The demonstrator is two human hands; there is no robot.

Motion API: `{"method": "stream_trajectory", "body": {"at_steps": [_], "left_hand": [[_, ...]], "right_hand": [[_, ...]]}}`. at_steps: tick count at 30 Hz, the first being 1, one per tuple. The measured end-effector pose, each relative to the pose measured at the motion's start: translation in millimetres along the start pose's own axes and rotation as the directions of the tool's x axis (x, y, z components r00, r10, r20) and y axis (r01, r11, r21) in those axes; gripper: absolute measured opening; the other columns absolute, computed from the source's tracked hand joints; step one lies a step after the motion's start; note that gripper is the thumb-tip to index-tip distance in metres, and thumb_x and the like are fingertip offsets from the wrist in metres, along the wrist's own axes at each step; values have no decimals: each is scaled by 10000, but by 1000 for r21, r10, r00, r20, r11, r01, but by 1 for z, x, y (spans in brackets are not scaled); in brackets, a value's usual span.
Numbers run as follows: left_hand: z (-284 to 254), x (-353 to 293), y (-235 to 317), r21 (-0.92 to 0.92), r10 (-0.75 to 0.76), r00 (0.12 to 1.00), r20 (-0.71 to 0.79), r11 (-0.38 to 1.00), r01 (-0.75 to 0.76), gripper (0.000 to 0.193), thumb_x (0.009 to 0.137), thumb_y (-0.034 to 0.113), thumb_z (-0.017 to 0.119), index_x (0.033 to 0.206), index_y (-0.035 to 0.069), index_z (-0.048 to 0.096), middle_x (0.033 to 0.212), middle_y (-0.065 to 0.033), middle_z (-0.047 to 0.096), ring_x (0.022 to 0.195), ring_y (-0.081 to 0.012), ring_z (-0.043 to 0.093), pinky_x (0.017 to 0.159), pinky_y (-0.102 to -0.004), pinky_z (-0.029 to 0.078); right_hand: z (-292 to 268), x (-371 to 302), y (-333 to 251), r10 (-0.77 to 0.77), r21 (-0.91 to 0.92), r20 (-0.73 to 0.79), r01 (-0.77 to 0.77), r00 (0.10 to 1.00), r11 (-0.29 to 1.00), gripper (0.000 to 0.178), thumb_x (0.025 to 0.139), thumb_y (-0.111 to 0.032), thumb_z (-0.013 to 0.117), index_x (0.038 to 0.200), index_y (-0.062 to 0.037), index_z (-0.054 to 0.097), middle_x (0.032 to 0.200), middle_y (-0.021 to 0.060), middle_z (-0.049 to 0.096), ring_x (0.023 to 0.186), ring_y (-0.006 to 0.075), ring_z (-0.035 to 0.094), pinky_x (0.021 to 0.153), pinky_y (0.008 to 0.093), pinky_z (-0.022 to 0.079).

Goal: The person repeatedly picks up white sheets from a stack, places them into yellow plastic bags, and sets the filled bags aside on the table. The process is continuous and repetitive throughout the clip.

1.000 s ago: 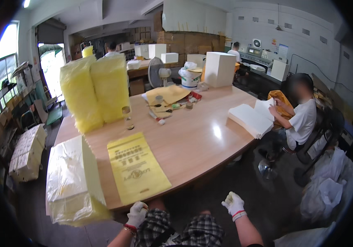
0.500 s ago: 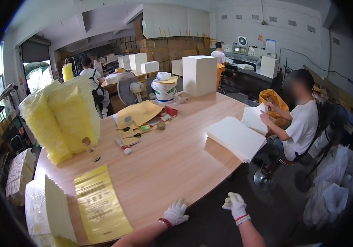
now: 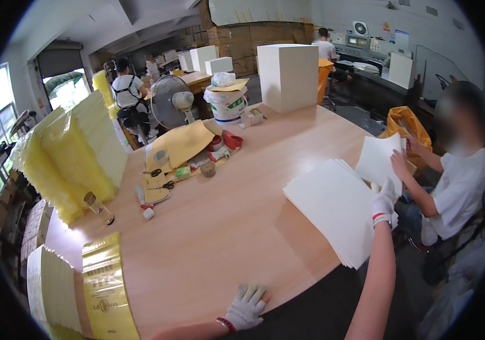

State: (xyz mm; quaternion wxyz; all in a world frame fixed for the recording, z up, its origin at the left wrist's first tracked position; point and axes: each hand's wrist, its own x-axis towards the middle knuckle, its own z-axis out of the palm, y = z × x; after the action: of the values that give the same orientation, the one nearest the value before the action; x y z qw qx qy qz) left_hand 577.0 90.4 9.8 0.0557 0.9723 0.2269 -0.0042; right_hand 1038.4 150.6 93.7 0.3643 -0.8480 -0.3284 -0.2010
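Note:
My left hand (image 3: 246, 307), in a white glove with bare fingertips, lies flat on the near edge of the wooden table (image 3: 208, 243), fingers spread and holding nothing. My right hand (image 3: 383, 199), also gloved, reaches to the right side of a fanned stack of large white sheets (image 3: 333, 198). Its fingers stretch forward with the thumb apart; whether they touch the sheets is unclear. Just beyond it, a seated co-worker's hands (image 3: 404, 161) hold other white sheets (image 3: 374, 158) at the table's right edge.
Yellow plastic-wrapped bundles (image 3: 55, 164) stand at left, near a glass tube (image 3: 99, 208) and a yellow printed bag (image 3: 106, 289). Scissors (image 3: 160, 186), tape rolls (image 3: 208, 169), a bucket (image 3: 225, 105) and a tall white box (image 3: 289, 79) sit farther back.
My right hand has moved forward and right, from beside the table to the sheet stack. My left hand stays at the table edge. The view has shifted toward the right.

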Motion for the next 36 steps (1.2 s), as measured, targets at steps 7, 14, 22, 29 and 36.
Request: {"method": "stream_trajectory", "body": {"at_steps": [7,14,22,29,36], "left_hand": [[21,-2,4,-171,-89,992,-85,982,73,783,606,382,684,1276,75,421,1377,-206,298,1289,-417,230,1029,-612,142],[22,4,1,-76,-49,990,-136,996,39,677,640,415,563,1225,90,458,1349,-182,356,1238,-375,341,1025,-585,211],[31,0,4,-52,-99,962,-256,995,88,739,610,354,642,1266,88,426,1296,-191,412,1193,-386,393,990,-519,323],[23,-14,-10,-559,-338,883,-327,822,108,695,721,330,634,1300,58,362,1291,-197,391,1164,-381,408,982,-469,324],[42,-90,16,-720,-585,786,-202,632,286,652,743,278,637,1286,53,355,1261,-205,407,1095,-375,472,882,-433,420]], "right_hand": [[85,46,28,258,-447,335,-88,906,890,644,793,-551,484,1202,-55,472,1206,217,491,1119,362,460,924,407,392],[77,36,8,360,-558,446,-60,820,828,587,795,-550,480,1139,-77,527,1132,203,535,1067,340,504,892,405,417],[70,6,-25,340,-528,485,-40,806,848,535,797,-549,476,1067,-102,590,1048,188,586,1009,314,554,855,402,446],[38,-41,-59,321,-479,513,-44,796,876,503,800,-548,472,1005,-124,646,974,175,630,957,292,598,823,399,471],[30,-104,-104,178,-366,606,73,775,928,651,814,-625,354,942,-58,646,931,222,618,914,359,591,781,447,465]]}}
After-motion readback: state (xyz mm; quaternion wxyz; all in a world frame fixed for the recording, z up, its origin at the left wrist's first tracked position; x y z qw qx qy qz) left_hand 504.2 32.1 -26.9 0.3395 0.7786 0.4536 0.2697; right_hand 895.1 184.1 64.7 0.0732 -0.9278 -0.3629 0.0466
